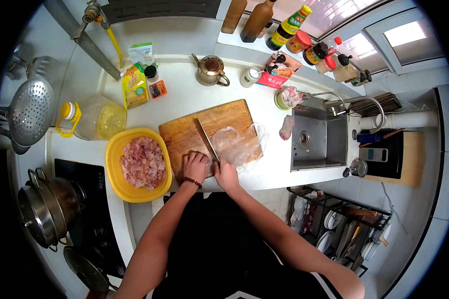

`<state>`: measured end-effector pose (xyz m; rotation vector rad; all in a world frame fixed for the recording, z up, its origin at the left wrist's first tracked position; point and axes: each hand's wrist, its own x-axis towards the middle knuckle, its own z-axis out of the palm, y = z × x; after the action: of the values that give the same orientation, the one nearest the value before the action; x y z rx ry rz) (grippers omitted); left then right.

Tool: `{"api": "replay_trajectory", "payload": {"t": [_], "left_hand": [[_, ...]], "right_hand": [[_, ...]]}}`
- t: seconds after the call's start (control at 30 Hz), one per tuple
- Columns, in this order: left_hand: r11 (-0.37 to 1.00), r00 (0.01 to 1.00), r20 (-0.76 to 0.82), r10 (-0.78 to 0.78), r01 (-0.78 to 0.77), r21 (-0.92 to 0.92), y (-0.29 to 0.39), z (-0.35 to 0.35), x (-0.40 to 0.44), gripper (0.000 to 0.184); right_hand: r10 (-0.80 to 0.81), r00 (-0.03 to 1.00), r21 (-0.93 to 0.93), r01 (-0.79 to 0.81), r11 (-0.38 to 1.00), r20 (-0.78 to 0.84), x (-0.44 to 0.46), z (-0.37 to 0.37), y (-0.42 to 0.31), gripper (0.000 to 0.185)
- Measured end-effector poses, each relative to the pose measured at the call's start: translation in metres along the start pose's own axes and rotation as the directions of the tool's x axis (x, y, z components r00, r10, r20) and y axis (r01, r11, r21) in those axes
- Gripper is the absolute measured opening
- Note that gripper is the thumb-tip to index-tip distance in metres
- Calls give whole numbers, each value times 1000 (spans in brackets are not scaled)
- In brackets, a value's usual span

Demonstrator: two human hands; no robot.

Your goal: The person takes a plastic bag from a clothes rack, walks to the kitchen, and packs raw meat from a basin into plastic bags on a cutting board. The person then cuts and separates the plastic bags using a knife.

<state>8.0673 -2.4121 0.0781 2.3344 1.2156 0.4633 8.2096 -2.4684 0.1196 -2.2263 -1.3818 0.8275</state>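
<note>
My right hand (227, 175) is wrapped round the handle of a kitchen knife (206, 138), whose blade points away from me over the wooden cutting board (182, 127). Just left of it, my left hand (195, 167), with a beaded bracelet at the wrist, rests on the board's near edge with its fingers curled. What lies under those fingers is mostly hidden; something pale and shiny shows beside them. A crumpled clear plastic bag (240, 145) covers the board's right part. Left of the board stands a yellow basin (112, 172) of chopped raw meat (142, 163).
An oil jug (101, 118) and a metal teapot (211, 71) stand behind the board. To the right is a steel sink (320, 134), with a reddish piece (287, 127) beside it. A black stove (87, 199) bears a steel pot (47, 209). Several sauce bottles line the sill.
</note>
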Motion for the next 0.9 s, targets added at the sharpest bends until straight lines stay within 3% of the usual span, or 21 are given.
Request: {"api": "replay_trajectory", "payload": {"t": [0.27, 0.37, 0.47, 0.53, 0.73, 0.9], "left_hand": [[998, 997, -42, -70, 70, -4, -4, 0, 3, 21], [1000, 999, 24, 27, -27, 6, 4, 4, -6, 15], [999, 1000, 10, 13, -14, 39, -4, 9, -6, 13], [1000, 1000, -19, -19, 19, 20, -10, -4, 0, 13], [961, 980, -127, -150, 115, -251, -14, -24, 4, 13], [952, 986, -118, -115, 76, -296, -18, -26, -2, 11]], "right_hand": [[-21, 999, -1, 21, 1000, -47, -8, 6, 2, 22], [-17, 1000, -21, 16, 1000, -23, 10, 3, -12, 21], [-29, 999, -3, 29, 1000, -33, 17, 9, -4, 21], [-127, 984, -13, 126, 992, -125, 16, 13, 1, 21], [-53, 991, 153, 71, 986, -119, 29, 0, 9, 27], [-61, 995, 93, 69, 993, -80, 24, -2, 8, 32]]}}
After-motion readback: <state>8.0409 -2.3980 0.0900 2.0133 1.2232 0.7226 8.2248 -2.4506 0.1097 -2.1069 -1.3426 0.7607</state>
